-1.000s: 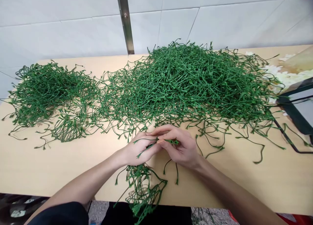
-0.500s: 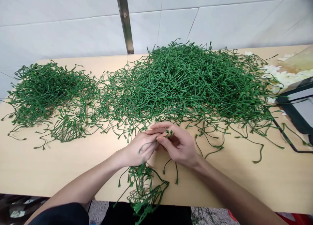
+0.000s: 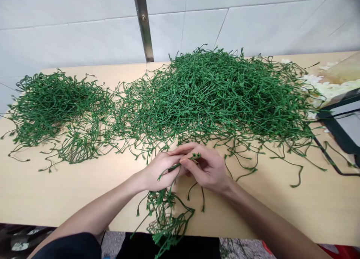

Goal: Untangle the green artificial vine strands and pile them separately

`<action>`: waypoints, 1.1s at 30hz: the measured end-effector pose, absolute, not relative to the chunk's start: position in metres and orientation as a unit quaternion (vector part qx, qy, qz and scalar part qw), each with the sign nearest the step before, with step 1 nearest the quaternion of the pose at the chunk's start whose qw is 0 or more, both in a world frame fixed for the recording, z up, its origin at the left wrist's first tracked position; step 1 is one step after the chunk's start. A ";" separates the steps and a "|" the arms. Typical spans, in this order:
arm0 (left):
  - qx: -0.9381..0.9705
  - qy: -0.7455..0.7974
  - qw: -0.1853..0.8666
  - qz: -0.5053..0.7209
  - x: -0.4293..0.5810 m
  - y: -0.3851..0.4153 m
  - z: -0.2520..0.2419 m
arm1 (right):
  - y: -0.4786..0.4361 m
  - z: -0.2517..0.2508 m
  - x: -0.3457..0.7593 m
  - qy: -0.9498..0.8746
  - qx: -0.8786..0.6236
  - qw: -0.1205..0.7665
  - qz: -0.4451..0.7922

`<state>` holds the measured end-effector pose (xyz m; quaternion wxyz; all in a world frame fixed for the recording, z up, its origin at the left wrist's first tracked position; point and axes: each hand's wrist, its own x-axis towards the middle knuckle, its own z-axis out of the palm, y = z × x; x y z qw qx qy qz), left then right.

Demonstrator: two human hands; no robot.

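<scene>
Nearest, a tangled clump of green stems [image 3: 170, 227] lies under the left hand and spills over the front edge of the table [image 3: 236, 214]; with its lower ends unsupported, its weight might drag it off if a sleeve or knee caught it. Just beyond, the left hand [image 3: 161, 172] is closed with thin stems running between thumb and forefinger, though its palm is hidden, so I cannot tell how much of the clump it grips. The right hand [image 3: 206, 167] pinches a few stem tips [image 3: 195, 156] between thumb and fingers, touching the left; a hard pull there could snap a stem or slide it out unevenly, since the ends fork and would probably snag. Farther back, the large pile [image 3: 225, 94] sits close to the knuckles, and its straggling strands could hook a finger. At far right, strands cross a black frame [image 3: 332, 127], where a tug might shift both.
</scene>
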<state>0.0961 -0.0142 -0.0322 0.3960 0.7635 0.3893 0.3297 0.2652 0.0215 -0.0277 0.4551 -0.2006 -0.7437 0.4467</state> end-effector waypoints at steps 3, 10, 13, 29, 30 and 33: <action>0.768 0.393 0.383 0.329 0.097 -0.014 -0.030 | 0.023 -0.028 0.264 -0.746 -0.178 0.466 0.442; 0.766 0.376 0.386 0.350 0.095 -0.015 -0.039 | 0.020 -0.028 0.265 -0.727 -0.219 0.442 0.478; 0.766 0.384 0.388 0.339 0.095 -0.015 -0.038 | 0.018 -0.029 0.266 -0.718 -0.246 0.424 0.494; 0.786 0.399 0.351 0.317 0.098 -0.015 -0.036 | 0.016 -0.041 0.263 -0.742 -0.205 0.483 0.418; 0.783 0.399 0.355 0.319 0.098 -0.015 -0.036 | 0.015 -0.041 0.263 -0.744 -0.202 0.487 0.410; 0.789 0.397 0.351 0.311 0.100 -0.017 -0.034 | 0.015 -0.040 0.263 -0.739 -0.210 0.502 0.397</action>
